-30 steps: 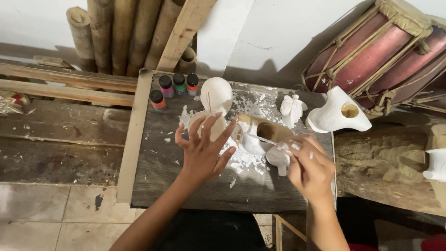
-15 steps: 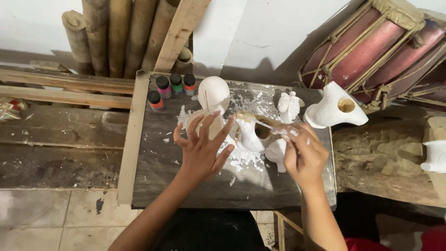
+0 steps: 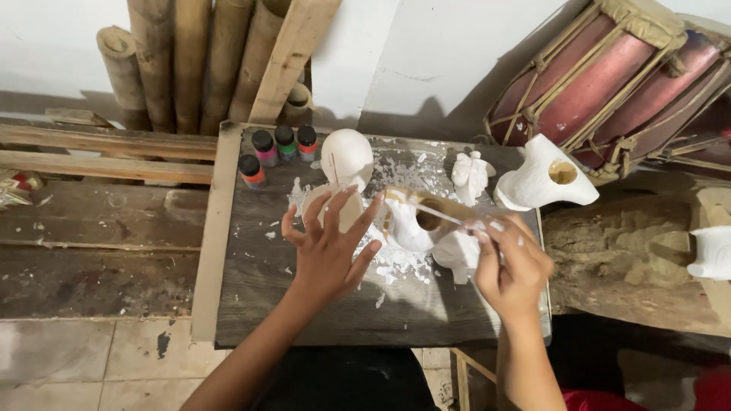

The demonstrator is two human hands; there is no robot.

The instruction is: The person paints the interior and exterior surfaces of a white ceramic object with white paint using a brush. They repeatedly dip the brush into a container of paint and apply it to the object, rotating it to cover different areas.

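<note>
1. Poles of bamboo [image 3: 183,61] lean on the wall at far left, above rough planks [image 3: 99,152]; none of it is in play.
2. Four small paint bottles [image 3: 276,148] stand capped at the back left corner of the worktop [image 3: 259,304], well apart from either hand.
3. My left hand [image 3: 327,251] is spread wide, fingers splayed over a pale cup [image 3: 352,218]. The grip is open, resting on or just above the cup's rim; I cannot tell which. A round white head [image 3: 348,156] stands just behind the cup.
4. A hollow white figure [image 3: 415,224] sits in the splashes of white at the middle of the worktop, between the two hands.
5. My right hand [image 3: 514,266] has its grip closed on a thin brush [image 3: 438,215], whose tip points left across the hollow figure towards the cup.
6. I judge the step in hand to be loading or wiping the brush at the cup while the left hand steadies it. The next move calls for a light, level stroke, since the figures stand close together and could easily be knocked.
7. A small white figure [image 3: 470,175] and a larger white mask-shaped cast [image 3: 544,179] wait at the back right.
8. A red drum [image 3: 601,84] leans beyond the worktop's right edge.
</note>
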